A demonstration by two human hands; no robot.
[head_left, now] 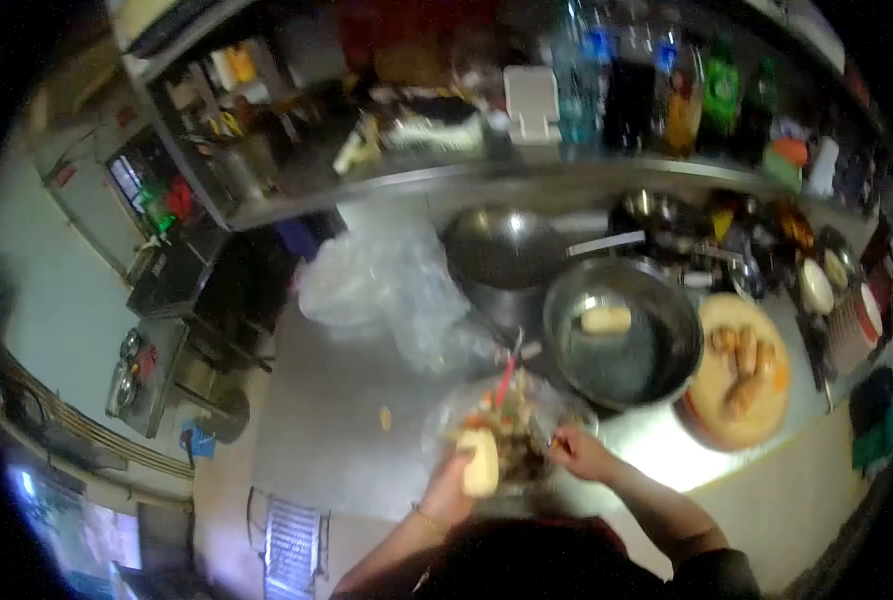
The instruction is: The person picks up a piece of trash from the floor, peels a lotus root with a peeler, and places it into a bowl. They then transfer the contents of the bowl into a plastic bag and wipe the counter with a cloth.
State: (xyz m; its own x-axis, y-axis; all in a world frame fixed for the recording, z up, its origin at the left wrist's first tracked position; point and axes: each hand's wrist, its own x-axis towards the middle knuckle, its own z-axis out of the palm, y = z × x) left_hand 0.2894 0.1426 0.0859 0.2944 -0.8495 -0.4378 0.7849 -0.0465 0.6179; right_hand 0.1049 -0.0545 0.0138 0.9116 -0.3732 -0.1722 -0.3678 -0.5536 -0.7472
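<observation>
Spillage looks the nearest risk. Left hand (453, 487) is closed round a pale roll (480, 462), held upright at the 7 o'clock side of the bowl (436, 420). Right hand (578, 452) sits at the bowl's 4 o'clock rim with its fingers pinched together; whether they grip anything I cannot tell. The bowl is clear and heaped with mixed filling (514, 435), and a red handle (506, 382) sticks out at 12 o'clock. A knock from either wrist could tip that handle and flick filling onto the bench (326, 400), where one scrap (385, 418) already lies at 9 o'clock of the bowl.

The roll is gripped from below with most of its length above the fingers. A squeeze too hard would likely split it or push its contents out, and a loose grip could drop it back into the bowl.

At 1 o'clock of the bowl, just beside it, stands the pan (566, 300) with one pale piece (606, 320) inside. If the pan is hot, which I cannot tell, the right forearm is near enough to brush its rim.

The plate (714, 405) of browned rolls at 3 o'clock of the pan lies near the bench's front edge, so a swinging elbow could shove it off.

The bag (386, 280) at 11 o'clock lies against the wok (501, 245), and heat there would melt it.
</observation>
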